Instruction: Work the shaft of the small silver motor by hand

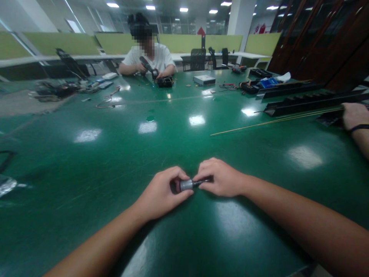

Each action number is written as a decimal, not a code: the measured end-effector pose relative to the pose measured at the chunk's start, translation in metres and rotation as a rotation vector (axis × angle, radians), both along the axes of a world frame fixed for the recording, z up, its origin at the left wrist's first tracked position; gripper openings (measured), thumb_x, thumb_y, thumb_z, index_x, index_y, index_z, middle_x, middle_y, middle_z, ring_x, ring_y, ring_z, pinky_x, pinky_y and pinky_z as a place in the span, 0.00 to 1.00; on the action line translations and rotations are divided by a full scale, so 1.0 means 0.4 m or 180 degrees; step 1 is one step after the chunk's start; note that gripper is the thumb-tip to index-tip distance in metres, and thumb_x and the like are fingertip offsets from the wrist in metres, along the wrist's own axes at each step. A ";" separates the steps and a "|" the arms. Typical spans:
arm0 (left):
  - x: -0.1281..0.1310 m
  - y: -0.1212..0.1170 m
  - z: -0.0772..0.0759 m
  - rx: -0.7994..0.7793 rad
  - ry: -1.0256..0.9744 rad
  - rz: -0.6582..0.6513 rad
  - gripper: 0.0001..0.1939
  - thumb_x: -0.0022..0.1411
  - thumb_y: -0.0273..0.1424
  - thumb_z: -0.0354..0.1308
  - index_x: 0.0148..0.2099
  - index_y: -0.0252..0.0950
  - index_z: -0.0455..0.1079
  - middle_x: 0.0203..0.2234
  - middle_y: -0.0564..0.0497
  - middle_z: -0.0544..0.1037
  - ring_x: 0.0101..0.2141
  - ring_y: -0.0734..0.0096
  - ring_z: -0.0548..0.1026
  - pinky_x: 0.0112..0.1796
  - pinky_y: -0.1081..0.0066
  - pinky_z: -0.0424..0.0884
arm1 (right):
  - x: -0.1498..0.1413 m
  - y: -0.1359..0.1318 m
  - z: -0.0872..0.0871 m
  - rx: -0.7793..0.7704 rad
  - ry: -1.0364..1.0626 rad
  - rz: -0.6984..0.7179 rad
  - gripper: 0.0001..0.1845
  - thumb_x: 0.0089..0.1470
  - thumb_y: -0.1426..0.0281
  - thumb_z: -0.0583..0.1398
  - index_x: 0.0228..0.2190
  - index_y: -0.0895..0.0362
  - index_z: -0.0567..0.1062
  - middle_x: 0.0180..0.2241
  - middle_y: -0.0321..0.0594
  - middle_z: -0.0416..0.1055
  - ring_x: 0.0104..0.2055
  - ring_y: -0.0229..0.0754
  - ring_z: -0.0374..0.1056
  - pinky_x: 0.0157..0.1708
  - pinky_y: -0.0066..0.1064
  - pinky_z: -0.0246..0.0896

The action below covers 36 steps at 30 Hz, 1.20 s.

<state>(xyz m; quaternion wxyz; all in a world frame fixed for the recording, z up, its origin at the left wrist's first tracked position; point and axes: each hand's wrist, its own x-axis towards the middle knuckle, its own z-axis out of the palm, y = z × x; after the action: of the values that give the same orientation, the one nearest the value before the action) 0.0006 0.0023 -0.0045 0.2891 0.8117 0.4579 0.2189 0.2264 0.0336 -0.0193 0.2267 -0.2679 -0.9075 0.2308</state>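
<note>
1. Your left hand point(163, 192) curls around a silver cylinder point(186, 185), pinching it between thumb and fingers.
2. Your right hand point(221, 177) pinches the slim dark shaft point(198, 182) that extends from the cylinder's right end.
3. The cylinder lies level between your two hands, at the near middle of the green desk point(173, 144).
4. Across the desk, a person in a white shirt point(161, 55) holds a dark tool point(147, 64) over a black box point(165, 82).
5. At your far right, another person's hand point(355, 115) is near long thin rods point(248, 125).
</note>
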 end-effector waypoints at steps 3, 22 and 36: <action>-0.001 0.001 -0.002 -0.0009 0.0006 -0.0004 0.08 0.57 0.32 0.63 0.37 0.35 0.70 0.31 0.51 0.75 0.29 0.70 0.73 0.31 0.72 0.68 | 0.003 0.002 0.002 -0.0082 -0.0009 -0.0117 0.11 0.51 0.73 0.64 0.39 0.55 0.81 0.33 0.39 0.76 0.36 0.39 0.69 0.38 0.30 0.58; -0.005 -0.002 -0.004 -0.0054 -0.0053 -0.0027 0.08 0.56 0.32 0.64 0.37 0.35 0.69 0.32 0.51 0.75 0.29 0.70 0.73 0.31 0.72 0.69 | 0.049 0.021 0.032 -0.0673 -0.0149 -0.0277 0.06 0.47 0.69 0.66 0.30 0.58 0.80 0.29 0.38 0.76 0.31 0.36 0.69 0.33 0.27 0.61; -0.003 -0.003 0.002 -0.0058 -0.0097 -0.0024 0.08 0.56 0.31 0.64 0.37 0.35 0.69 0.32 0.52 0.76 0.29 0.71 0.74 0.31 0.73 0.69 | 0.100 0.057 0.049 -0.1315 -0.0421 -0.0370 0.11 0.43 0.66 0.68 0.30 0.60 0.81 0.27 0.37 0.76 0.27 0.36 0.68 0.29 0.26 0.62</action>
<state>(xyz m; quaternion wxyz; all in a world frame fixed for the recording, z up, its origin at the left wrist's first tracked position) -0.0006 0.0011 -0.0038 0.3043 0.8073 0.4524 0.2260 0.2662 0.0564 0.0003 0.1199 -0.3751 -0.8369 0.3802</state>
